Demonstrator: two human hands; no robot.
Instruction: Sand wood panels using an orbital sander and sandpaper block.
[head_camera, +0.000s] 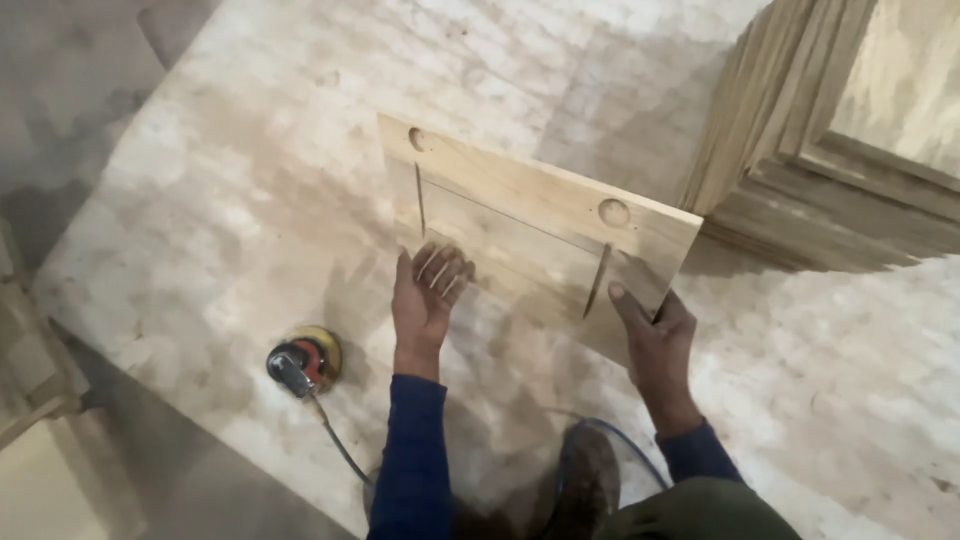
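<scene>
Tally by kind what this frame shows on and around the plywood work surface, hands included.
Hands: 2, left hand flat on the wooden panel, right hand gripping its edge
Wooden panel with round holes: 1
Sander, orange, with cord: 1
Stack of wooden frames: 1
Shoe: 1
Plywood work surface: 1
Total: 7

- Right hand (655, 335): fingers behind the wooden panel (540, 225), only the thumb shows.
- Hose (335, 440) below the left hand (425, 295): hidden behind the sleeve.
- Stacked frames (830, 140): cut off.
</scene>
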